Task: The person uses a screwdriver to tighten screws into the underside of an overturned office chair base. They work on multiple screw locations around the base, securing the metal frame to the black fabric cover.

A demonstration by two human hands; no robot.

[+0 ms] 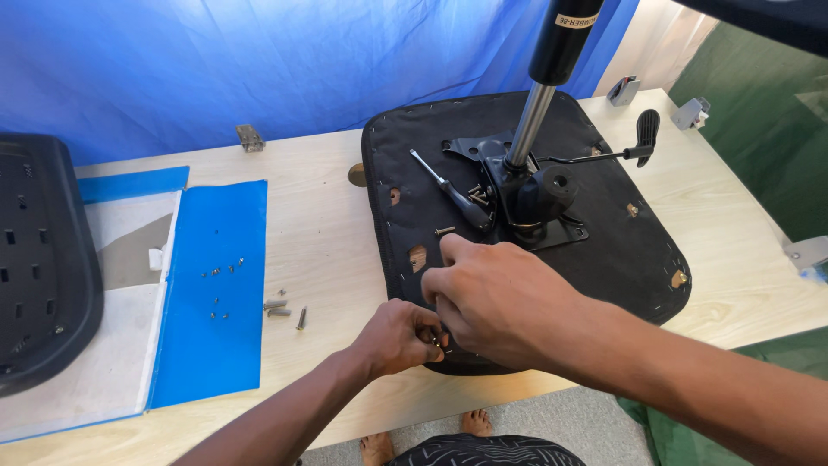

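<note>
Several small screws [222, 289] lie scattered on a blue sheet [211, 345] left of centre, beside a black plastic chair back [39, 259] at the table's left edge, with three longer bolts [285, 311] on the bare wooden table [319, 224] just beside the sheet. At the near edge of the upturned black seat cushion [630, 250], the left hand [398, 336] pinches its fingertips together on a small screw [437, 349], touching the right hand [496, 298], whose fingers curl down onto the cushion. Farther right, a screwdriver [448, 190] and loose bolts rest beside the black tilt mechanism [535, 203] with its gas cylinder [539, 95].

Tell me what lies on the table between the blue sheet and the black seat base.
In the head view, three loose bolts lie on the bare wooden table between the blue sheet and the black seat base.
</note>
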